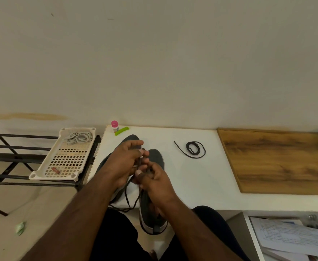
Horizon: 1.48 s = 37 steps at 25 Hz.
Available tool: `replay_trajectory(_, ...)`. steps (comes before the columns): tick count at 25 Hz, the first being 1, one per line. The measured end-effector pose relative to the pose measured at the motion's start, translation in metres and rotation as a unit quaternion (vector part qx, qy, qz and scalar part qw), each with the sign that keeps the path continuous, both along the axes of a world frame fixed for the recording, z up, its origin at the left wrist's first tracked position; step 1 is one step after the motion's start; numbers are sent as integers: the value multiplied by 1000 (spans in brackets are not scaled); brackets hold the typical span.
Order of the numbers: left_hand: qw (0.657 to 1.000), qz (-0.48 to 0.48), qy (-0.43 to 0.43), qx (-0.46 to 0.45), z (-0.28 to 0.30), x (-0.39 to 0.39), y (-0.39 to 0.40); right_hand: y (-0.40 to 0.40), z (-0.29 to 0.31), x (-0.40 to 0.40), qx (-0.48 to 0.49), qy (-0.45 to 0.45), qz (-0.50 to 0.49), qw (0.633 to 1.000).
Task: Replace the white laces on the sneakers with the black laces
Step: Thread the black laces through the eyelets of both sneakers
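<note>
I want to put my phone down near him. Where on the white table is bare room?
Bare white table lies between the sneakers and the wooden board, below the coiled black lace. Crowded: around both hands.

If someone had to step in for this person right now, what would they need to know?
Left hand and right hand both pinch a dark lace over the two grey fabric sneakers on the white table.
Done: grey-white old laces lie in the cream perforated plastic tray.
Left: finish threading this lace; the coiled black spare lace to the right is unused, for the other shoe.
</note>
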State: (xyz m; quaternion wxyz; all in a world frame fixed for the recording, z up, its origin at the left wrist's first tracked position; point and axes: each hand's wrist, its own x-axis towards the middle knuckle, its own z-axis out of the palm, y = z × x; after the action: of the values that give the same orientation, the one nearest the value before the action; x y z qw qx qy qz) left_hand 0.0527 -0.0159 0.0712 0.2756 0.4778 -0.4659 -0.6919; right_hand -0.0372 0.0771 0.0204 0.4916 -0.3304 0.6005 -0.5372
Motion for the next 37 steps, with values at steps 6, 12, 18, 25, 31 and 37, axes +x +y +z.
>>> replay_trajectory(6,978,95,167,83,-11,-7,-8,14,7,-27,17,69,26,997)
replay_trajectory(12,970,166,161,67,-19,-17,-9,15,12,-28,45,4,-38,998)
replay_trajectory(18,964,6,-234,-124,-37,4,-21,24,16,-64,82,-17,-72,994)
replay_trajectory(25,890,-269,-220,-295,-23,-9,15,8,3,-54,52,190,-72,978)
replay_trajectory(31,868,-210,-291,-343,-43,-2,20,14,-12,-68,95,224,-69,968)
replay_trajectory(37,850,-222,-322,-354,-70,-2,29,23,-34,-54,146,426,78,889)
